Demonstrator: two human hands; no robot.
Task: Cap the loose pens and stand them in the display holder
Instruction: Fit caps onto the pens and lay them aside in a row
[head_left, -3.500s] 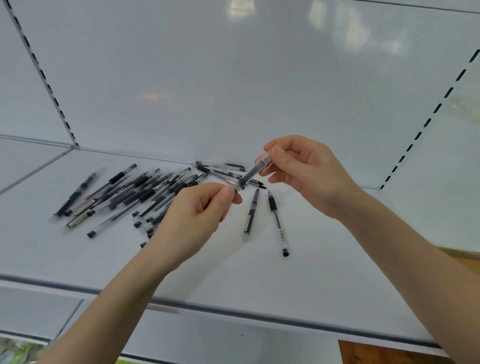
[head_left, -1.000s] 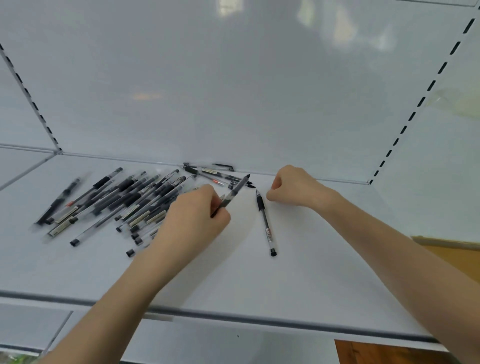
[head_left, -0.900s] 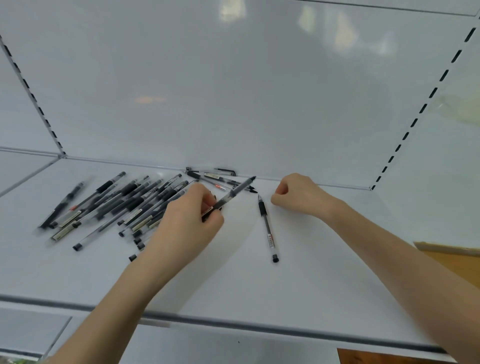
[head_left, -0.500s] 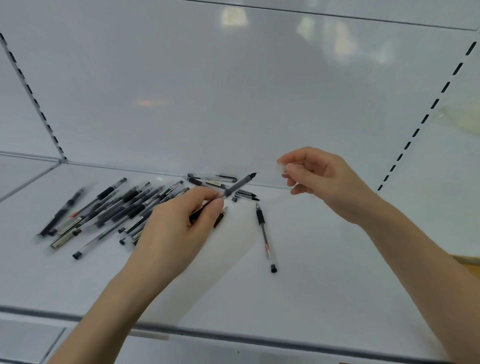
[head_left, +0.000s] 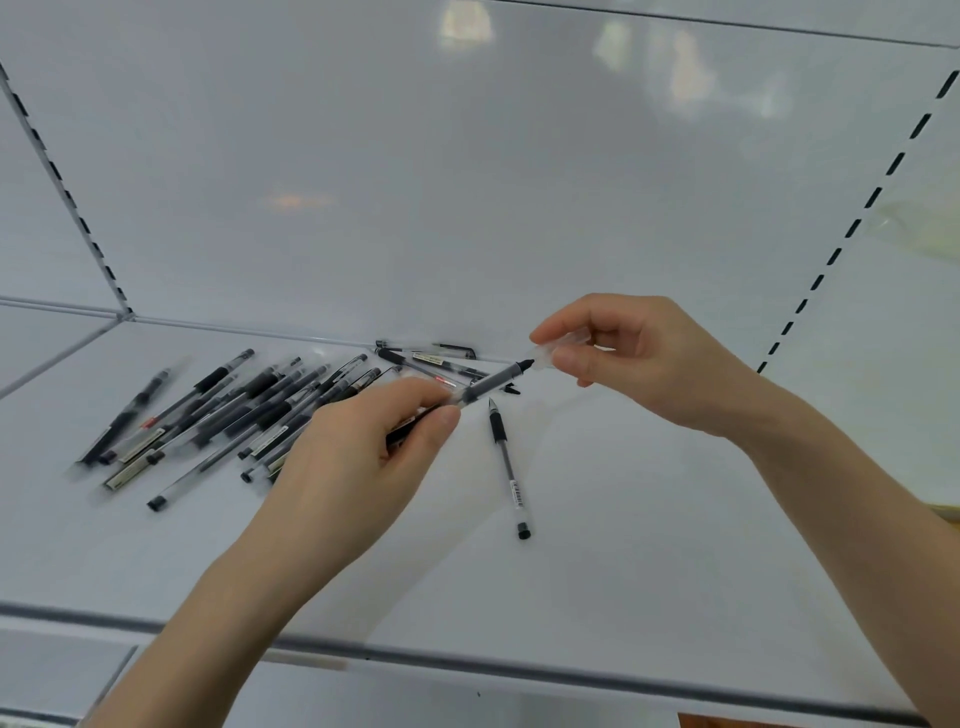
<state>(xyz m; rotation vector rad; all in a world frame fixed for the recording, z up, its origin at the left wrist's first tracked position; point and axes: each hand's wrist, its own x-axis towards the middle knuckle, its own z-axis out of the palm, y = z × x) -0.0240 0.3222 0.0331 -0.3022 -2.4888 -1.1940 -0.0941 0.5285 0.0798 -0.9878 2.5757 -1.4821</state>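
Note:
My left hand (head_left: 363, 457) grips an uncapped black pen (head_left: 491, 383) by its barrel, tip pointing up and right. My right hand (head_left: 639, 358) pinches a clear cap (head_left: 545, 358) between thumb and forefinger, its mouth right at the pen's tip. One uncapped pen (head_left: 508, 465) lies alone on the white shelf (head_left: 623, 545) just below the hands. A pile of several pens (head_left: 234, 415) lies to the left, partly hidden by my left hand. No display holder is in view.
A few more pens and a cap (head_left: 431, 358) lie against the shelf's back wall. Slotted uprights run up the left (head_left: 67, 192) and right (head_left: 852, 228) sides. The shelf's front edge (head_left: 519, 670) crosses the bottom.
My right hand rose from the shelf with a clear cap and brought it to the tip of the pen. My left hand lifted that pen slightly towards it.

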